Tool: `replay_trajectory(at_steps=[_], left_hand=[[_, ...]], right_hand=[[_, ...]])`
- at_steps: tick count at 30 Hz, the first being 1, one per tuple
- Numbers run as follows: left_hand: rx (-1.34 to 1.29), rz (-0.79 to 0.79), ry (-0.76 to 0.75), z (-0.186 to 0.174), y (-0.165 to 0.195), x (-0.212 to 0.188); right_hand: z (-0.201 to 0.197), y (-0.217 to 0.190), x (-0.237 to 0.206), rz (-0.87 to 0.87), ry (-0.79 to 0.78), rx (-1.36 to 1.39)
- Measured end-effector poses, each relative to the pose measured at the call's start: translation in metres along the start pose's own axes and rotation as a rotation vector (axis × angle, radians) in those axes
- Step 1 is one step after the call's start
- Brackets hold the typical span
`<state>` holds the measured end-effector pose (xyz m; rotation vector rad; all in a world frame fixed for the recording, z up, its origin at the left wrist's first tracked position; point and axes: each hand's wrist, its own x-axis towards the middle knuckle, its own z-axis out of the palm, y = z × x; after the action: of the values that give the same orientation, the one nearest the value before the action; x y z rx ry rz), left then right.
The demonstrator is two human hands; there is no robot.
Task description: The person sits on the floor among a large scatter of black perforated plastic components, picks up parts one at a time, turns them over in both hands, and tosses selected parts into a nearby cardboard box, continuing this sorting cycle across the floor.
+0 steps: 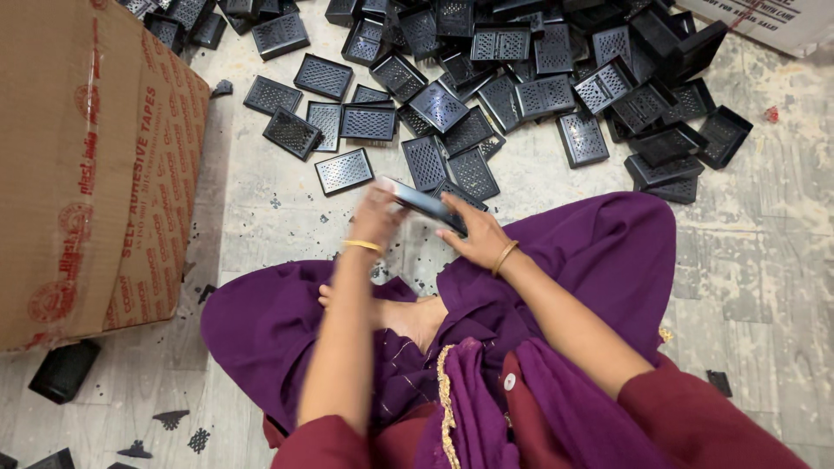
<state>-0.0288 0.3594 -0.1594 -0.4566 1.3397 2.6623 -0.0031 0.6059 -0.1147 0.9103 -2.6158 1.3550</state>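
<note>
Purple cloth [599, 252], soft and draped in folds, covers the crossed legs nearest the camera, with maroon sleeves [695, 417] below it and a bare foot [417, 317] showing between the knees. Both forearms reach forward over the lap, each wrist wearing a thin gold bangle [363, 246]. Above the knees the two hands share one flat black plastic tray [421, 204], a thin rectangular piece held tilted. The right hand [476, 239] supports its lower end with fingers curled under and around the edge. The left hand [378, 213] is blurred at the tray's upper end; it touches the piece, but how far its fingers are closed cannot be told. Pale stone floor [261, 208], scuffed and sprinkled with small black flecks, lies just beyond. To the left stands a brown corrugated cardboard box [87, 174] with red print. Farther off, a loose heap of black perforated trays [486, 95] spreads across the floor: shallow rectangles with raised rims and grid-punched bottoms, some face up, some overturned, many overlapping.
</note>
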Motion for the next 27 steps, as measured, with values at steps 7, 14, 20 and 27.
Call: replay_trajectory(at_steps=[7, 14, 20, 27], left_hand=[[-0.131, 0.787, -0.063, -0.077, 0.303, -0.093], [-0.285, 0.64, -0.087, -0.058, 0.306, -0.083], [1.199, 0.427, 0.111, -0.056, 0.156, 0.068], [1.745, 0.138, 0.103, -0.02, 0.115, 0.154]], right_hand=[[-0.006, 0.026, 0.008, 0.549, 0.121, 0.295], [0.022, 0.054, 0.011, 0.231, 0.009, -0.235], [0.035, 0.05, 0.015, 0.378, -0.249, -0.552], [0.025, 0.037, 0.031, 0.439, -0.277, -0.584]])
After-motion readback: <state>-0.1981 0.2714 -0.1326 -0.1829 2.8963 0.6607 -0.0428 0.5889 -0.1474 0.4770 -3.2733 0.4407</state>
